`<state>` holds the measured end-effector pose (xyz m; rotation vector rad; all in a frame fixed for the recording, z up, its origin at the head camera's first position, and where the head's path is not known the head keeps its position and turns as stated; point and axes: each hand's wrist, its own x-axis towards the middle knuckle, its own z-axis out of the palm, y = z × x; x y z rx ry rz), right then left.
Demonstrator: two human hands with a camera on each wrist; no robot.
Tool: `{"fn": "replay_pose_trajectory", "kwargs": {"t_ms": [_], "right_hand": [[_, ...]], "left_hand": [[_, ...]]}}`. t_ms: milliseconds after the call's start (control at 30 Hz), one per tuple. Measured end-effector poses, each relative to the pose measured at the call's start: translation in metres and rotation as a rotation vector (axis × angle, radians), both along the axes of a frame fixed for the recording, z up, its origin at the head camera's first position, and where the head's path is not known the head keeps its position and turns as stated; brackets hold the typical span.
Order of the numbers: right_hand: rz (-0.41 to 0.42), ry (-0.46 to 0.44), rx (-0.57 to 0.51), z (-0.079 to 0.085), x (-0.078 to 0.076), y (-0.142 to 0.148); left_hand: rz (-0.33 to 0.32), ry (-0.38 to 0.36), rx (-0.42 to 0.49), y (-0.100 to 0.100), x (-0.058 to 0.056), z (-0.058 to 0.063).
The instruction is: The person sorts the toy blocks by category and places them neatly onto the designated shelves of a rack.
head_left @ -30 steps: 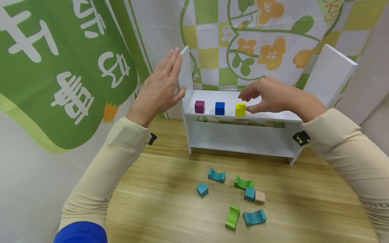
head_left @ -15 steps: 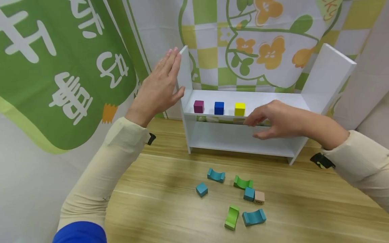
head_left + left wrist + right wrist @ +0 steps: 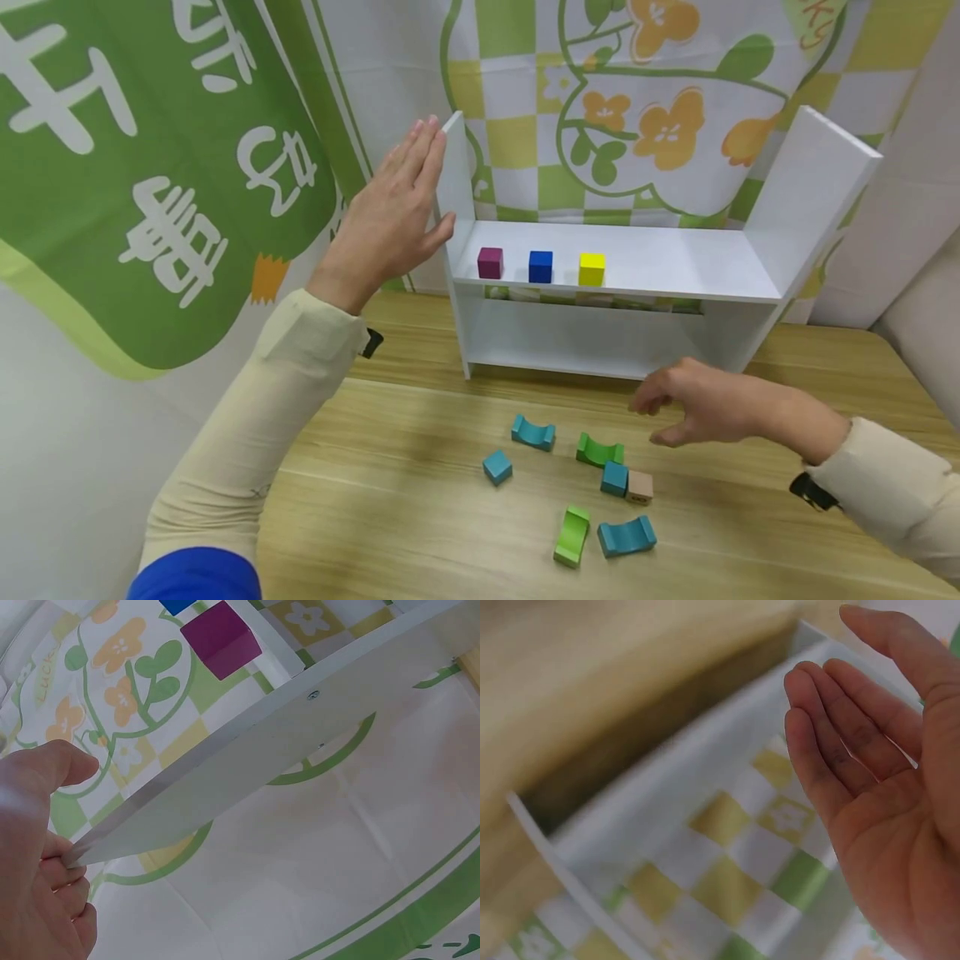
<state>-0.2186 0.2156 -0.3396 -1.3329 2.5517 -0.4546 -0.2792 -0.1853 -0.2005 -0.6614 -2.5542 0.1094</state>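
My left hand [image 3: 390, 212] lies with straight fingers against the left side panel of a white shelf [image 3: 678, 258]; in the left wrist view its fingertips are right at the panel's edge. A purple cube [image 3: 491, 263], a blue cube [image 3: 541, 267] and a yellow cube [image 3: 592, 269] stand spaced in a row on the upper board. In front of the shelf my right hand [image 3: 720, 406] hovers over the table, fingers loosely bent, holding nothing. Closest to it are a green curved block [image 3: 600, 451], a teal cube [image 3: 615, 478] and a plain wooden cube [image 3: 640, 487].
Another teal cube [image 3: 497, 467] and a teal curved block [image 3: 533, 433] lie to the left on the wooden table [image 3: 390, 517]. Toward the front are a light green curved block [image 3: 572, 537] and a second teal curved block [image 3: 627, 536]. A patterned cloth [image 3: 517, 100] hangs behind the shelf.
My right hand has left the yellow cube on the upper board and come down toward me, past the lower board to above the table. The left hand stays at the side panel.
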Motion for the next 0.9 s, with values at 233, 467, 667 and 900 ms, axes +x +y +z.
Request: {"fn": "replay_pose_trajectory", "kwargs": {"t_ms": [233,467,667,900], "right_hand": [[-0.001,-0.112,-0.029,-0.049,0.011,0.008],[-0.036,-0.18,-0.056,-0.08,0.017,0.01],[-0.006,-0.135,-0.11,-0.098,0.02,0.009],[0.006,-0.105,-0.159,-0.104,0.022,0.006]], "left_hand": [[0.003,-0.004,0.0,0.0,0.0,0.0],[0.011,-0.014,-0.001,0.001,0.0,0.001],[0.005,-0.004,-0.002,0.001,0.0,0.0],[-0.002,0.013,-0.001,0.0,0.0,-0.001]]}}
